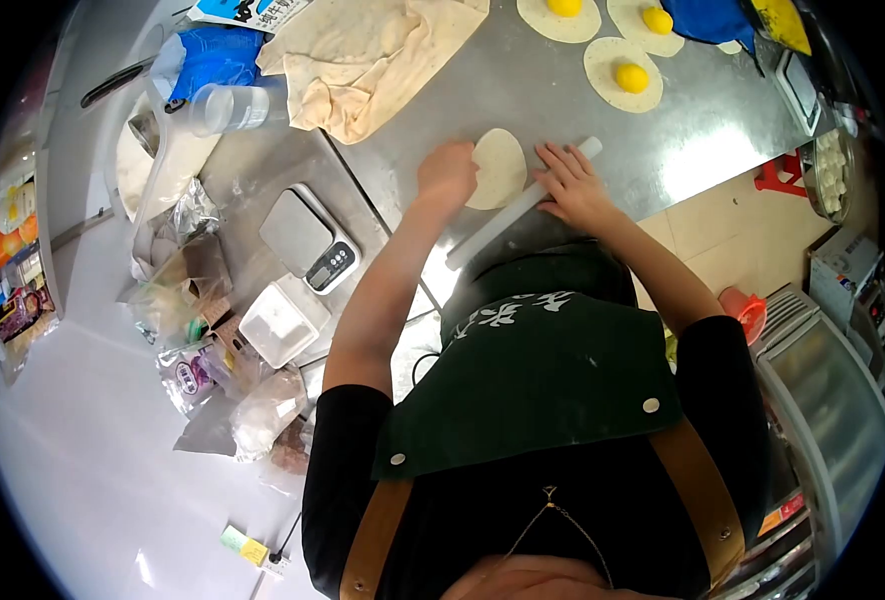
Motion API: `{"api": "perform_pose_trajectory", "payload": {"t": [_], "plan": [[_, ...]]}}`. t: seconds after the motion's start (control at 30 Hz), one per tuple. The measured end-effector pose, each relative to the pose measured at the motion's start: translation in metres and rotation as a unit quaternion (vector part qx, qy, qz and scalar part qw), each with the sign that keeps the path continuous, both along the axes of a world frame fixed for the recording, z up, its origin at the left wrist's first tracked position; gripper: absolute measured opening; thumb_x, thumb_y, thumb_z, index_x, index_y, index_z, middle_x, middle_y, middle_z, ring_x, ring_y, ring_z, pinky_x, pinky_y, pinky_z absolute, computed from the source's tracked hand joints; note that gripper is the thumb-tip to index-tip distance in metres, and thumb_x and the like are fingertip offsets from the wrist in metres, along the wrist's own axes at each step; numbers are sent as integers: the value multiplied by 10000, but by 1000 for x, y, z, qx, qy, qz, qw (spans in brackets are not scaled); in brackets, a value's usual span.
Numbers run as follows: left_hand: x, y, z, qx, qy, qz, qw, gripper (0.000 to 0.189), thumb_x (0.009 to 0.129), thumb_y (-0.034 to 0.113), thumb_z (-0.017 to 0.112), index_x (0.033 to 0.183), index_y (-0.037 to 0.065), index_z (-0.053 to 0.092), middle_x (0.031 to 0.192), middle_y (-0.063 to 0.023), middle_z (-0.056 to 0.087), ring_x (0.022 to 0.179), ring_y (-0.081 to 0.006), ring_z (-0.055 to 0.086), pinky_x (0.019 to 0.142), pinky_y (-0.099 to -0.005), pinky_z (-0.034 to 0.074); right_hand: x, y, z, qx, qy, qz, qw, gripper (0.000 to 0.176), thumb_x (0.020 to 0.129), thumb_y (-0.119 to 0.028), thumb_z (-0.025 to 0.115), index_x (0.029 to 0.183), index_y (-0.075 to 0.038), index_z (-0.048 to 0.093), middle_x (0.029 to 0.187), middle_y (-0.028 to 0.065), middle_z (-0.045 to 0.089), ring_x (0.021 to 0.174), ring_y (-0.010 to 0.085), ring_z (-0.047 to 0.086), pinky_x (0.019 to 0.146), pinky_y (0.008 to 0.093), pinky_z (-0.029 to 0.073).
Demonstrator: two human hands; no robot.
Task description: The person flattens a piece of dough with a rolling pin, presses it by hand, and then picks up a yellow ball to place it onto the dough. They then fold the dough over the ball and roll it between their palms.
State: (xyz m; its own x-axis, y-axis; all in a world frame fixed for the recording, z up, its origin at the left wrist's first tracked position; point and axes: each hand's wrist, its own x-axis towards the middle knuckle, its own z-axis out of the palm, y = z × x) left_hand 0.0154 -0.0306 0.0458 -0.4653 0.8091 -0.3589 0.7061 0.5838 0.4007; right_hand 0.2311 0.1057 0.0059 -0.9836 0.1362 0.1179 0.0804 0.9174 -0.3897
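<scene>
My left hand (pixel 449 175) is closed at the left edge of a flat oval dough wrapper (pixel 500 170), its fingertips curled in at the rim. The wrapper lies on the steel table (pixel 403 160) near its front edge. My right hand (pixel 573 187) lies over a pale rolling pin (pixel 493 231), fingers stretched out across it near the far end. The pin slants beside the wrapper's right side, its near end toward my apron. Farther back is a dough round (pixel 603 90) topped with a yellow ball (pixel 632 78), with similar ones behind it.
A creased cream cloth (pixel 363 70) lies at the back left. On the left surface are a digital scale (pixel 311 240), a white tub (pixel 281 325), a clear plastic cup (pixel 231 108) and several bags. A second scale (pixel 798 90) sits at the right edge, near a red stool (pixel 781 176).
</scene>
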Motion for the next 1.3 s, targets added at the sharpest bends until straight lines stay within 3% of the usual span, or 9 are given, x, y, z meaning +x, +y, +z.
{"api": "perform_pose_trajectory", "payload": {"t": [0.1, 0.2, 0.3, 0.47, 0.67, 0.77, 1.0, 1.17, 1.3], "plan": [[7, -4, 29, 47, -68, -28, 996, 187, 788, 151, 679, 932, 32, 668, 871, -177, 678, 827, -367, 639, 715, -425, 500, 20, 11, 8, -2, -37, 31, 999, 438, 689, -164, 760, 1086, -105, 585, 1266, 124, 515, 1243, 295, 457, 1115, 475, 305], [-11, -8, 42, 19, -267, 96, 959, 278, 782, 139, 693, 1041, 45, 656, 943, -178, 661, 934, -362, 625, 828, -444, 499, 23, 20, 21, -25, -28, 32, 999, 389, 662, -138, 772, 1004, -119, 586, 1140, 96, 543, 1159, 282, 497, 1104, 463, 322], [-25, -31, -15, -12, -150, 11, 989, 324, 778, 132, 696, 1082, 36, 639, 1004, -204, 660, 968, -367, 624, 845, -451, 485, 19, 22, 33, -33, -27, 29, 999, 385, 660, -143, 784, 990, -117, 587, 1097, 86, 547, 1118, 282, 512, 1093, 460, 335], [-26, -43, -24, 8, -144, 19, 989, 312, 765, 107, 684, 1060, 17, 639, 1004, -208, 673, 934, -370, 636, 812, -410, 497, -23, 19, 26, -37, -9, 48, 998, 358, 718, -215, 770, 1001, -96, 586, 1090, 91, 550, 1104, 291, 517, 1090, 470, 336], [-32, -36, -20, 45, -218, 70, 972, 323, 793, 125, 671, 1095, 14, 643, 981, -196, 676, 920, -347, 643, 790, -399, 492, -70, -11, -4, 43, 21, -128, 991, 408, 839, -326, 643, 1140, -59, 577, 1321, 132, 510, 1273, 311, 450, 1114, 503, 295], [-31, -36, -28, 101, -258, 115, 954, 303, 791, 139, 669, 1067, 12, 662, 918, -173, 686, 843, -301, 657, 738, -371, 495, -55, -29, -11, 50, -6, -179, 983, 445, 859, -255, 600, 1248, -46, 548, 1441, 155, 436, 1334, 321, 405, 1110, 519, 288], [-43, -21, -40, 102, -326, 139, 930, 262, 743, 158, 703, 951, -1, 700, 847, -163, 687, 769, -278, 661, 695, -366, 502, -96, -22, -7, 59, -40, -192, 979, 547, 880, -256, 548, 1375, -43, 458, 1493, 179, 374, 1369, 338, 370, 1115, 522, 275], [-52, -12, -30, 28, -229, 42, 972, 272, 699, 195, 733, 897, 10, 708, 830, -172, 678, 789, -309, 663, 698, -386, 507, -87, -23, -13, 29, -3, -194, 981, 563, 906, -333, 536, 1385, -51, 449, 1493, 176, 372, 1389, 333, 336, 1145, 510, 234], [-39, -20, -32, 54, -139, 7, 989, 244, 710, 188, 729, 888, 25, 697, 854, -186, 673, 822, -363, 649, 706, -421, 504, -24, -27, -10, -1, 1, -90, 996, 517, 815, -324, 672, 1246, -65, 552, 1463, 152, 408, 1385, 310, 341, 1150, 503, 237]]}}
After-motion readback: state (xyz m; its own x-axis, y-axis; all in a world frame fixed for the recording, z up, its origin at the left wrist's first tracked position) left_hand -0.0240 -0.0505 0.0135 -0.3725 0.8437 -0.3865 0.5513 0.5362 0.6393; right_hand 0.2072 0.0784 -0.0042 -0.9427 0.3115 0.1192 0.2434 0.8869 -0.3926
